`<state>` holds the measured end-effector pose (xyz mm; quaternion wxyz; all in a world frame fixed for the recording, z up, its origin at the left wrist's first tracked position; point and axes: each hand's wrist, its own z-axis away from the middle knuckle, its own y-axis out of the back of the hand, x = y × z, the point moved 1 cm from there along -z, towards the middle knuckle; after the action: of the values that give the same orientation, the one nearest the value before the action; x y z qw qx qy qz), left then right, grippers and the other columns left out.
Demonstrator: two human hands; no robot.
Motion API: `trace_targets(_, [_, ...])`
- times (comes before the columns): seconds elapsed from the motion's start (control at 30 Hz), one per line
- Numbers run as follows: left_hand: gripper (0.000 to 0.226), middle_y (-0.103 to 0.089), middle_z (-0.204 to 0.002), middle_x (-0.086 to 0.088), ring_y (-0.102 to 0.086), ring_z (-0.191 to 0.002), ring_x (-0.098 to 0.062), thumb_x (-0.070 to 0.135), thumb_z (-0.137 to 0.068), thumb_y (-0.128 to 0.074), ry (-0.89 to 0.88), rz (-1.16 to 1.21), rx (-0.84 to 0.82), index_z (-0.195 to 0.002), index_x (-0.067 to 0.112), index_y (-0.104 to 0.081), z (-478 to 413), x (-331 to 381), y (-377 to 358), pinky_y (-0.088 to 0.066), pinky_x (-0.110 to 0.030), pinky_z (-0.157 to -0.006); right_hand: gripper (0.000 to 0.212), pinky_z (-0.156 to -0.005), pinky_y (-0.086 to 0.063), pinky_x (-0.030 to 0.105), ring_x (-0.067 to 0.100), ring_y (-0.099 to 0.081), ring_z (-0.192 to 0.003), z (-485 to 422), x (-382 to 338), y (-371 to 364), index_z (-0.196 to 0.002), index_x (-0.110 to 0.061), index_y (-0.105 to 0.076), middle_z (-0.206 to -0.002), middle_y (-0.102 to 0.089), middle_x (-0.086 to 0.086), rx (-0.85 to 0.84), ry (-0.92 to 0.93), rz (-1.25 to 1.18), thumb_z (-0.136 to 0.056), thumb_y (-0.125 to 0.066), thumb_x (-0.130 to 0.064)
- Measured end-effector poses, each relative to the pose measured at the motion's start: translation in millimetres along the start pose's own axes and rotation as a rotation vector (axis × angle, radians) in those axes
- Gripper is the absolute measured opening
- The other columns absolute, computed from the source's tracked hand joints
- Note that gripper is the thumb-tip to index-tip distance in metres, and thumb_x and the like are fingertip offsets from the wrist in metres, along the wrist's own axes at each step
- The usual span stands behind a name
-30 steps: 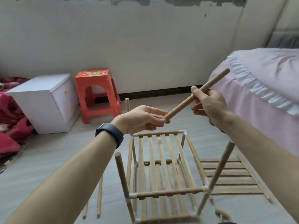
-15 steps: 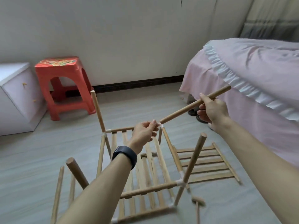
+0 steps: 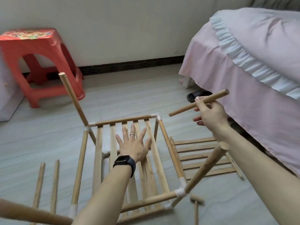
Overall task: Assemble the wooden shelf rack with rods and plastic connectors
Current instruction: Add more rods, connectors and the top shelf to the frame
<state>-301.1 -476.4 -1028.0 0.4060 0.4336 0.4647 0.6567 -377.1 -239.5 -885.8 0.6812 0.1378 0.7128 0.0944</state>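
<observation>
In the head view, my left hand [image 3: 134,146] has its fingers [image 3: 132,129] spread flat over the slats of the wooden rack [image 3: 123,121], which stands on the floor [image 3: 48,140]. My right hand [image 3: 209,117] pinches a loose rod [image 3: 183,109] near the rack's far white connector [image 3: 156,117].

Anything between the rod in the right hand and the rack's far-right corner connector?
Nothing visible. The rod ends just right of the white connector, only floor behind the gap. The left hand is spread over the slats, clear of it.
</observation>
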Motion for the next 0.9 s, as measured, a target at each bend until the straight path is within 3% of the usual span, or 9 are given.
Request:
trace_targets(0.17, [0.059, 0.000, -0.169, -0.009, 0.025, -0.150, -0.039, 0.048, -0.102, -0.012, -0.035, -0.002, 0.034, -0.155, 0.049, 0.013, 4, -7, -17, 0.005, -0.067, -0.118, 0.019, -0.056, -0.054, 0.030, 0.013, -0.071, -0.056, -18, 10, -38, -0.096, -0.035, -0.059, -0.093, -0.069, -0.003, -0.008, 0.053, 0.070, -0.099, -0.054, -0.053])
trace_targets(0.3, [0.062, 0.001, -0.169, -0.009, 0.025, -0.150, -0.039, 0.047, -0.101, -0.016, -0.043, 0.002, 0.024, -0.156, 0.048, 0.012, 11, -7, -16, 0.001, -0.067, -0.119, 0.023, -0.061, -0.060, 0.036, 0.012, -0.071, -0.056, -24, 10, -62, -0.092, -0.033, -0.057, -0.091, -0.068, -0.003, -0.006, 0.079, 0.154, -0.100, -0.051, -0.054])
trace_targets(0.43, [0.061, -0.002, -0.169, -0.009, 0.025, -0.150, -0.039, 0.046, -0.100, -0.014, -0.054, 0.016, 0.017, -0.156, 0.047, 0.011, 16, -8, -18, -0.001, -0.066, -0.120, 0.030, -0.066, -0.060, 0.032, 0.008, -0.070, -0.054, -26, 3, -73, -0.092, -0.029, -0.060, -0.083, -0.069, -0.007, 0.010, 0.185, 0.323, -0.099, -0.049, -0.055])
trace_targets(0.6, [0.061, -0.005, -0.169, -0.009, 0.027, -0.150, -0.037, 0.047, -0.100, -0.014, -0.062, 0.036, 0.016, -0.155, 0.048, 0.012, 20, -9, -19, -0.001, -0.066, -0.120, 0.036, -0.079, -0.058, 0.043, 0.016, -0.072, -0.067, -32, -10, -75, -0.092, -0.023, -0.061, -0.078, -0.069, -0.006, -0.010, 0.312, 0.496, -0.099, -0.046, -0.055])
trace_targets(0.73, [0.061, -0.004, -0.169, -0.009, 0.028, -0.150, -0.038, 0.047, -0.101, -0.014, -0.063, 0.042, 0.015, -0.156, 0.047, 0.012, 19, -8, -17, -0.001, -0.067, -0.120, 0.036, -0.069, -0.057, 0.031, 0.007, -0.069, -0.053, -35, -11, -75, -0.093, -0.020, -0.061, -0.075, -0.068, -0.006, -0.016, 0.302, 0.455, -0.099, -0.049, -0.053])
trace_targets(0.9, [0.061, -0.005, -0.169, -0.010, 0.027, -0.150, -0.039, 0.047, -0.100, -0.015, -0.059, 0.039, 0.028, -0.156, 0.048, 0.010, 19, -8, -20, -0.001, -0.068, -0.119, 0.038, -0.060, -0.052, 0.019, 0.006, -0.069, -0.053, -37, -14, -84, -0.094, -0.017, -0.060, -0.077, -0.069, -0.005, 0.003, 0.350, 0.473, -0.100, -0.048, -0.053])
